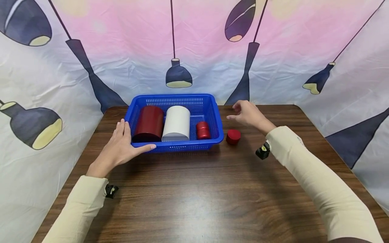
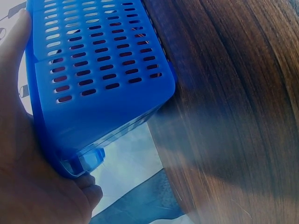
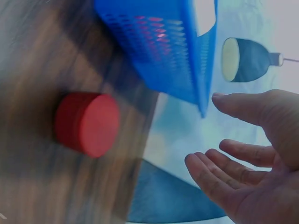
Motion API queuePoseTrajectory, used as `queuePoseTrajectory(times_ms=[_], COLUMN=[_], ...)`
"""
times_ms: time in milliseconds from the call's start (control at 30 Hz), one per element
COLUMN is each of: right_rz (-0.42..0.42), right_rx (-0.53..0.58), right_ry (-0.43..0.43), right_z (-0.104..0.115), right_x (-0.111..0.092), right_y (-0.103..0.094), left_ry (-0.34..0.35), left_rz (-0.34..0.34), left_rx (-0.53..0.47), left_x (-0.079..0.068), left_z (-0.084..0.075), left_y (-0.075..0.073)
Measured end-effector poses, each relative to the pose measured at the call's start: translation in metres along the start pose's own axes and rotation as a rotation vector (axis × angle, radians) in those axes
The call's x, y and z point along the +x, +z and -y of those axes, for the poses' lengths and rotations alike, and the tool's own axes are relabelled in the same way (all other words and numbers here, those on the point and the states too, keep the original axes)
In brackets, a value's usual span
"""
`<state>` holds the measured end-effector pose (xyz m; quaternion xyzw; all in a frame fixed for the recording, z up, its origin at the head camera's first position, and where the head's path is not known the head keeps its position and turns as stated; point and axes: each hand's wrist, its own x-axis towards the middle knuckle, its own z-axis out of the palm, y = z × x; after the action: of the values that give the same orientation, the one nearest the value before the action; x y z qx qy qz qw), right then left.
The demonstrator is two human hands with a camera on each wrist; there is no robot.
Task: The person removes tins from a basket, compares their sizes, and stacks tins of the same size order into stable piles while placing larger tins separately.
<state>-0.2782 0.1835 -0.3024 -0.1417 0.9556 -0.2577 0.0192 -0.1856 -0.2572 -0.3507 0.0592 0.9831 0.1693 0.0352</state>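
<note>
A blue plastic basket (image 1: 176,145) with slotted walls stands toward the back of the table. My left hand (image 1: 120,148) rests on its front left corner, fingers straight along the left rim and thumb along the front rim. Inside lie a large dark red cylinder (image 1: 149,122), a large white cylinder (image 1: 177,122) and a small shiny red container (image 1: 203,130) on the right. Just outside the basket's right side, a small red round container (image 1: 233,137) sits on the table. Behind and above it hovers my right hand (image 1: 247,114), fingers loosely bent, holding nothing.
Brown wood-grain table (image 1: 194,195) spreads in front of the basket. A printed cloth (image 1: 206,44) with lamp drawings hangs behind the table and along both sides. A black wrist device (image 1: 263,151) is worn at the right cuff, another (image 1: 111,191) at the left.
</note>
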Motion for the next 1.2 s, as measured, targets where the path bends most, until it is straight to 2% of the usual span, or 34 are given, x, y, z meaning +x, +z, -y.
queuePoseTrajectory(times_ms=[267, 500, 633, 1200], right_rz=[-0.013, -0.007, 0.04, 0.266], right_rx=[0.021, -0.007, -0.026, -0.176], right_ry=[-0.017, -0.06, -0.072, 0.056], right_z=[0.032, 0.058, 0.068, 0.092], right_x=[0.011, 0.023, 0.032, 0.057], right_y=[-0.004, 0.004, 0.011, 0.041], left_ry=[-0.004, -0.004, -0.007, -0.011], left_rz=[-0.003, 0.0, 0.003, -0.001], left_rx=[-0.008, -0.004, 0.0, -0.001], left_x=[0.0, 0.001, 0.001, 0.0], left_z=[0.001, 0.002, 0.002, 0.0], left_y=[0.0, -0.001, 0.0, -0.001])
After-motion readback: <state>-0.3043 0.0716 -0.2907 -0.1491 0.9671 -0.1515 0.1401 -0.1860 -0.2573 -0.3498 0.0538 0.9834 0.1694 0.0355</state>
